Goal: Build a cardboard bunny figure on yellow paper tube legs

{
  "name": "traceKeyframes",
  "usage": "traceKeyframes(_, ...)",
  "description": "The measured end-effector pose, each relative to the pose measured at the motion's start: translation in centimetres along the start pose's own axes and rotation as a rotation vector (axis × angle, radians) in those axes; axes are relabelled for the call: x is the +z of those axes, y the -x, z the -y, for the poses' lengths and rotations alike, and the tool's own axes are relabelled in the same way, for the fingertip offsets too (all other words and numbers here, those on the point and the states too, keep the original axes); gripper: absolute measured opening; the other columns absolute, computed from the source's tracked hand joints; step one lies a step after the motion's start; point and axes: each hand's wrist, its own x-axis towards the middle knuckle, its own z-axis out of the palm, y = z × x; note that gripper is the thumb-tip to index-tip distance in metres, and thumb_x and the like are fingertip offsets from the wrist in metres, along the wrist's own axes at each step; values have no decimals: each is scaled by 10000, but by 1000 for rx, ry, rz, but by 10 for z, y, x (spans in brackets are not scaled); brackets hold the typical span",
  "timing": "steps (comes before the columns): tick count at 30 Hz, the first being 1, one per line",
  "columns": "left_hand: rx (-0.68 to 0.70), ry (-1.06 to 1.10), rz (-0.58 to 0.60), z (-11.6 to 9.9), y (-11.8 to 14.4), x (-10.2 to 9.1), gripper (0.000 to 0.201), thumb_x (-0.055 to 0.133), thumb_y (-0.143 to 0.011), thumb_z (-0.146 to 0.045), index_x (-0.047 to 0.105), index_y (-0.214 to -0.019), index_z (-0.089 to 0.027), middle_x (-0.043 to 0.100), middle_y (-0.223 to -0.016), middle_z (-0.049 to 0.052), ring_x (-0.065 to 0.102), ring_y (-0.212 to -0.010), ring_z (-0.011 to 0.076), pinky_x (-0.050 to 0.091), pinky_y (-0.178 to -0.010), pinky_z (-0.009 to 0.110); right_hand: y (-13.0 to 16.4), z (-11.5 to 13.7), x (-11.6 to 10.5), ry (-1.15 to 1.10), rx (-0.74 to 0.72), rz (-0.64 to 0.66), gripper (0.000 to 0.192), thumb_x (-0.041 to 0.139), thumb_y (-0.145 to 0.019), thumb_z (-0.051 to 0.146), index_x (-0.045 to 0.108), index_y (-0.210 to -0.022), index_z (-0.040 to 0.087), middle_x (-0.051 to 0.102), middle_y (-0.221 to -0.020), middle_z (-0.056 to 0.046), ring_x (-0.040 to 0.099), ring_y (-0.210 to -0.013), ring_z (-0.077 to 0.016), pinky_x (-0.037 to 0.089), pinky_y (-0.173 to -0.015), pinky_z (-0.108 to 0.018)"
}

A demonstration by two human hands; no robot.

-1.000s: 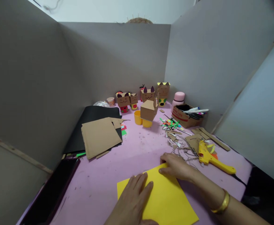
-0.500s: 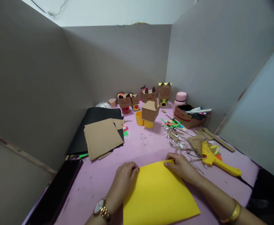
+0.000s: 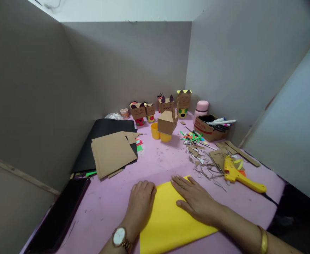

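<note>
A yellow sheet of paper or thin foam (image 3: 165, 222) lies on the pink table close in front of me. My left hand (image 3: 142, 199) is curled at its upper left corner, gripping the edge; the fingertips are partly hidden. Flat across the sheet's upper right part rests my right hand (image 3: 192, 197), fingers stretched out and thumb apart. Beyond the sheet stands a cardboard box head (image 3: 167, 122) on a yellow cup, with another yellow cup (image 3: 155, 131) beside it.
Brown cardboard pieces (image 3: 114, 153) lie over black sheets (image 3: 86, 148) at left, near a phone-like dark device (image 3: 58, 215). At right are a yellow glue gun (image 3: 241, 176), paper scraps (image 3: 197, 155), a box of pens (image 3: 210, 130) and a pink bottle (image 3: 201, 110). Cardboard figures (image 3: 138, 112) stand behind.
My right hand has gone from pinching the sheet's top edge to lying flat on it, further left. The left hand stays at the left corner. The view has shifted slightly.
</note>
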Motion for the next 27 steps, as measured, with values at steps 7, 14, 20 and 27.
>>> traceKeyframes(7,123,-14,122,-62,0,-5,431,379,-930,-138,463,-1340,-34,457,-1409,212,419,-1310,299,310,-1102,501,-2,0,0,35,39,39,605,373,-953,413,250,-1478,139,210,-1548,-109,188,-1428,-249,159,-1144,-538)
traceKeyframes(14,221,185,202,-108,37,50,976,358,-827,-711,36,-1482,-64,-35,-1532,184,-12,-1427,331,145,-1109,618,-2,-2,1,61,34,61,558,346,-947,293,255,-1477,145,215,-1549,-91,196,-1427,-218,166,-1147,-510)
traceKeyframes(20,207,180,306,-99,55,43,1027,301,-787,-777,37,-1472,-60,-53,-1515,190,-61,-1412,360,71,-1067,689,0,-2,3,66,16,31,582,365,-904,206,267,-1473,134,195,-1547,-92,203,-1424,-225,177,-1141,-524)
traceKeyframes(27,285,-126,89,-69,92,62,970,381,-814,-708,125,-1486,-57,225,-1447,280,270,-1319,472,414,-944,669,2,0,2,51,23,-5,549,289,-968,362,282,-1469,139,233,-1541,-90,212,-1423,-225,203,-1134,-532)
